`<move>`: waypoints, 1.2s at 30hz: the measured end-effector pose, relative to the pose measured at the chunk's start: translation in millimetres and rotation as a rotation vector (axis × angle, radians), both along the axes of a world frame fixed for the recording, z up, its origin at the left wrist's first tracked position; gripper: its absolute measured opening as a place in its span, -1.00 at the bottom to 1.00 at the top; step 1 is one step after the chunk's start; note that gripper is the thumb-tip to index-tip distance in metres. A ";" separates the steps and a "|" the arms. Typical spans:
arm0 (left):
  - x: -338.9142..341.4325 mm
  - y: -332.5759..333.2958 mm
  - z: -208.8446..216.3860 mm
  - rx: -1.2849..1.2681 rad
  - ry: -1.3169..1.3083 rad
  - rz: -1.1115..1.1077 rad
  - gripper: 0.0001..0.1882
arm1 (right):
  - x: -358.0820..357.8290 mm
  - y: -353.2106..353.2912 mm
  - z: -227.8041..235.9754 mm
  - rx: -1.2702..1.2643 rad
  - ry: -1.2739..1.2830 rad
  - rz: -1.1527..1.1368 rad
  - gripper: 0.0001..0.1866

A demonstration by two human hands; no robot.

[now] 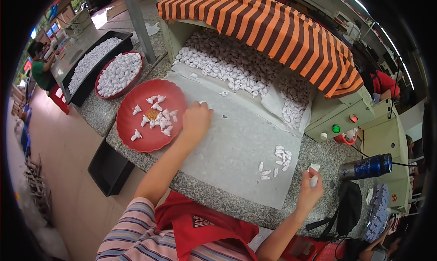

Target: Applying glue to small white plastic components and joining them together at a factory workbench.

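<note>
Two hands are at work above the granite worktop point(191, 183), and we have them spread wide apart over a pale sheet point(227, 147). On our left, the left hand point(197, 120) is down on that sheet just beside the scalloped red plate point(172, 90), fingers curled inward; a sliver of white shows at the fingertips, but we can't tell whether they have hold of it. Across to the right, the right hand point(312, 188) is closed around a small white piece point(314, 182), with a squarish white bit point(314, 167) poking up past the fingertips.

And where's the stock? Limbed white figures point(158, 116) lie scattered on the plate, slim white pieces point(283, 158) sit loosely grouped at the sheet's right side, and a great heap of white pieces point(218, 70) fills the cabinet point(339, 113) under its striped cloth point(273, 31). More fill the red bowl point(140, 72) and the long black tray point(82, 97) behind it.

We'd call this the piece-by-piece handling stage, with the right hand carrying and the left perhaps picking up or setting down. As we judge it, the next move calls for both hands coming together over the sheet, with a light fingertip pinch to keep those little pieces from slipping.
</note>
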State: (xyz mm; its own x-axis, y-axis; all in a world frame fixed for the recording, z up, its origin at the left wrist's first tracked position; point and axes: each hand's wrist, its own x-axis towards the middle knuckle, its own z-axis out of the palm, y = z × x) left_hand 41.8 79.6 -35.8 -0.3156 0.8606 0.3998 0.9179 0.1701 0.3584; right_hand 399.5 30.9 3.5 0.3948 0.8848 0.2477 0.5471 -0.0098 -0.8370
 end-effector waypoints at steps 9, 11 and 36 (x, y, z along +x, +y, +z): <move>35.6 -33.0 46.2 -0.178 -1.734 -0.517 -0.71 | -46.9 -44.3 19.2 -0.101 0.112 0.245 -0.62; 50.2 -56.9 54.1 -0.234 -2.030 -0.615 -0.70 | -75.4 -47.7 38.3 -0.051 0.575 0.429 -0.59; 95.6 -92.8 81.0 -0.198 -2.077 -0.575 -0.75 | -100.3 -71.7 69.9 0.391 -0.036 0.499 -0.72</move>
